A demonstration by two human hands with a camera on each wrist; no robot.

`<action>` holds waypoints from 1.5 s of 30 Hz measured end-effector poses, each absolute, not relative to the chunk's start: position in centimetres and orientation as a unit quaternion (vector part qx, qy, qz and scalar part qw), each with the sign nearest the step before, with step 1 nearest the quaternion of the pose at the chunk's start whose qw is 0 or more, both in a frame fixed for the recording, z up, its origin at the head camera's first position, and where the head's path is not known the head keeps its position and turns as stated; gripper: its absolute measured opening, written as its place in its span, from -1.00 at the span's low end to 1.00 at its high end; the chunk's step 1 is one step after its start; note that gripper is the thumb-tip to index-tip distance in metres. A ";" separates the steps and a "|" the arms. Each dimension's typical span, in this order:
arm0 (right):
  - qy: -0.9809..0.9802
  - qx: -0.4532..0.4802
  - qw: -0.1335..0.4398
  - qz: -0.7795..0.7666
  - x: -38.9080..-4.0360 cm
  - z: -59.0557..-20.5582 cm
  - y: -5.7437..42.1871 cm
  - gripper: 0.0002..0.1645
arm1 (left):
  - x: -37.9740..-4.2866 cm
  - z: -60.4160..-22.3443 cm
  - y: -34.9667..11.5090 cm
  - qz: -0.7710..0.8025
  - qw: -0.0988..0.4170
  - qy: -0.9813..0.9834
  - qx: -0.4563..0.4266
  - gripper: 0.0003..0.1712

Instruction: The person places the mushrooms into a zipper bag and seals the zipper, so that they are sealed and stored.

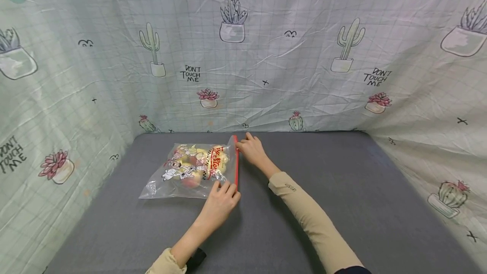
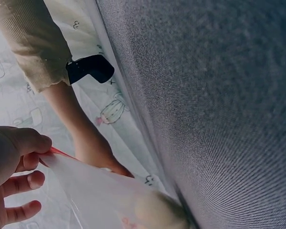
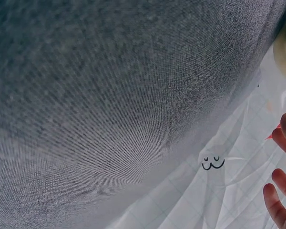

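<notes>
A clear zip bag point(image 1: 157, 183) with printed cartoon figures and a red zip edge point(image 1: 236, 168) lies on the grey table. Round yellow and reddish fruits point(image 1: 191, 179) show through its plastic. My left hand point(image 1: 222, 200) pinches the near end of the red edge between thumb and forefinger, its other fingers loose in the left wrist view. At the far end of that edge, my right hand point(image 1: 252, 149) pinches the strip too. In the right wrist view, the thumb and a finger point(image 3: 282, 140) meet at the red strip, with other fingers spread apart.
The grey table point(image 1: 342, 189) reaches back to a hanging cloth point(image 1: 266, 54) printed with cacti, which also runs along both sides. A black wrist-worn device point(image 1: 195, 259) sits by the left sleeve.
</notes>
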State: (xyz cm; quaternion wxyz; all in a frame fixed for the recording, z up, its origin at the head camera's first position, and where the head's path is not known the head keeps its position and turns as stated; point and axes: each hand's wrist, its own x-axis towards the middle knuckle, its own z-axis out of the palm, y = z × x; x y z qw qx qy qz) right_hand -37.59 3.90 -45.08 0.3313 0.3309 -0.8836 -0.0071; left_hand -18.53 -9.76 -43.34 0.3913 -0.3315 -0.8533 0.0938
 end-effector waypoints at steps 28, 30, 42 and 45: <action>-0.899 0.303 0.316 0.018 -38.4 -45.4 3.5 -0.90 | -18.4 -43.5 -9.7 0.102 0.399 -0.850 -0.329 -0.77; -0.903 0.297 0.309 0.022 -38.5 -45.4 3.5 -0.89 | -18.4 -43.5 -9.6 0.101 0.399 -0.850 -0.329 -0.80; -0.905 0.283 0.318 0.014 -39.0 -45.4 3.2 -0.87 | -18.2 -43.2 -9.6 0.111 0.381 -0.858 -0.327 -0.90; -0.904 0.279 0.323 0.011 -39.1 -45.3 3.2 -0.87 | -18.2 -43.2 -9.6 0.114 0.380 -0.858 -0.327 -0.92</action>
